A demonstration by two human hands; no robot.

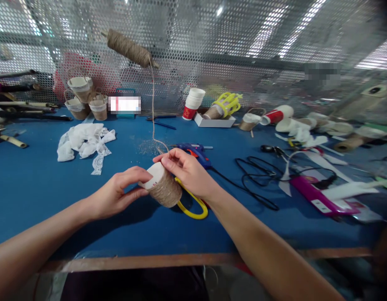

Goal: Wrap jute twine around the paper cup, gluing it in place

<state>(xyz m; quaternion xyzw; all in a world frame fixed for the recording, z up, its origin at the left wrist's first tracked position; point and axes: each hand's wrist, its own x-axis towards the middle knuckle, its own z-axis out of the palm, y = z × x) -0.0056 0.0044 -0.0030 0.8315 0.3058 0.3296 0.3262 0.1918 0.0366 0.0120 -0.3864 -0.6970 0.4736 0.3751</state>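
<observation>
My left hand (pixel 119 192) grips a paper cup (pixel 162 186) lying on its side just above the blue table (pixel 39 184); most of the cup is wound with brown jute twine. My right hand (pixel 187 169) pinches the twine against the cup's upper side. The twine strand (pixel 152 108) runs up from the cup to a twine spool (pixel 128 49) hung on the mesh wall. Yellow-handled scissors (pixel 193 209) lie under my right wrist. A blue glue gun (pixel 195 151) rests just behind my right hand.
White lace (pixel 85 142) lies at the left. Twine-wrapped cup baskets (pixel 83 98) stand at the back left, stacked paper cups (pixel 193 102) at the back centre. A black cable (pixel 259 179), a pink tool (pixel 319 196) and loose cups clutter the right. The table's wooden edge (pixel 143 261) is near me.
</observation>
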